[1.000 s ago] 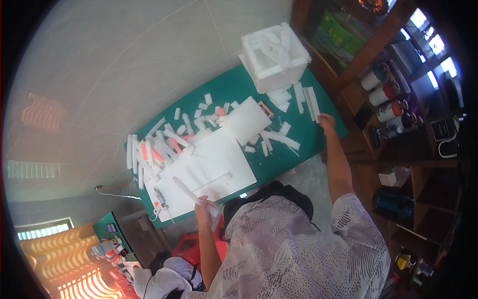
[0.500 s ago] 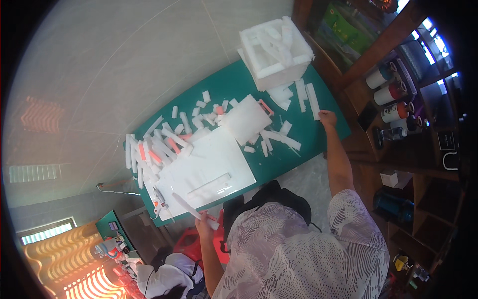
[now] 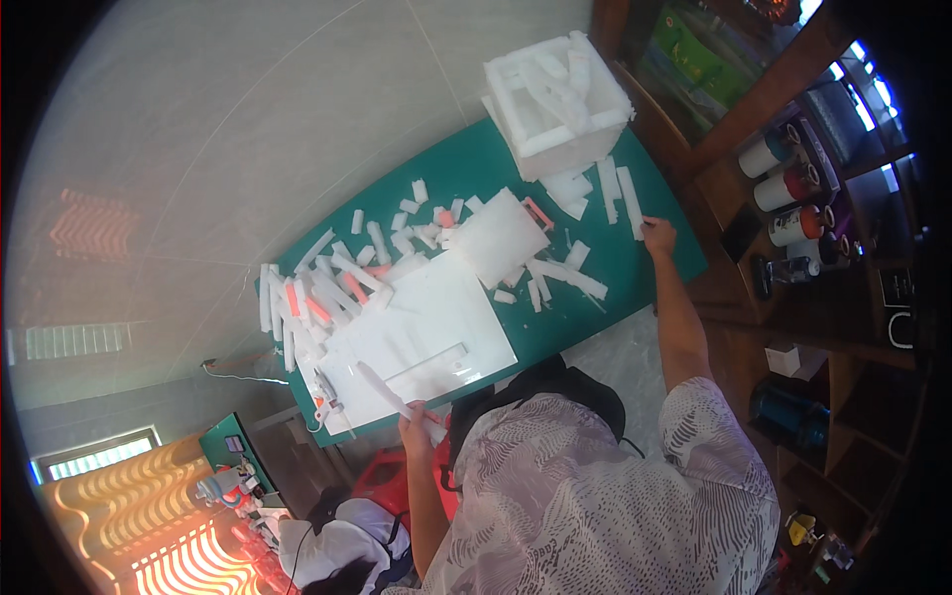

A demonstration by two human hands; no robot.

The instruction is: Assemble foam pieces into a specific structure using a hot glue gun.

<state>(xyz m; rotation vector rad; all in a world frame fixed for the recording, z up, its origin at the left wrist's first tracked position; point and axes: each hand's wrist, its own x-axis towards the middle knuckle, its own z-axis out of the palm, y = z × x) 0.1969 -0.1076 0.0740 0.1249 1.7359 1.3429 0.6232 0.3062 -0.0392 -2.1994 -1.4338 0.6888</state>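
In my left hand point(image 3: 418, 428), at the table's near edge, is a long white foam strip point(image 3: 385, 390) with its far end over a white sheet point(image 3: 421, 332). My fingers are wrapped round the strip's near end. Over on the right, my right hand point(image 3: 660, 238) grips the near end of another white foam strip point(image 3: 629, 201), which lies on the green table point(image 3: 650, 273). A second, rough-edged foam strip point(image 3: 607, 191) lies alongside it. A clear ruler-like bar point(image 3: 426, 362) rests on the white sheet.
White and pink foam pieces point(image 3: 342, 278) lie heaped at the left. A square foam slab point(image 3: 498, 238) sits mid-table. An open foam box point(image 3: 560, 109) stands at the far right. A white-and-orange tool point(image 3: 325, 397) lies at the left edge. Shelves with cups point(image 3: 778, 188) stand right.
My left hand has moved slightly up and right with its foam strip. My right hand stays at the end of its strip. The whole view has shifted a little.
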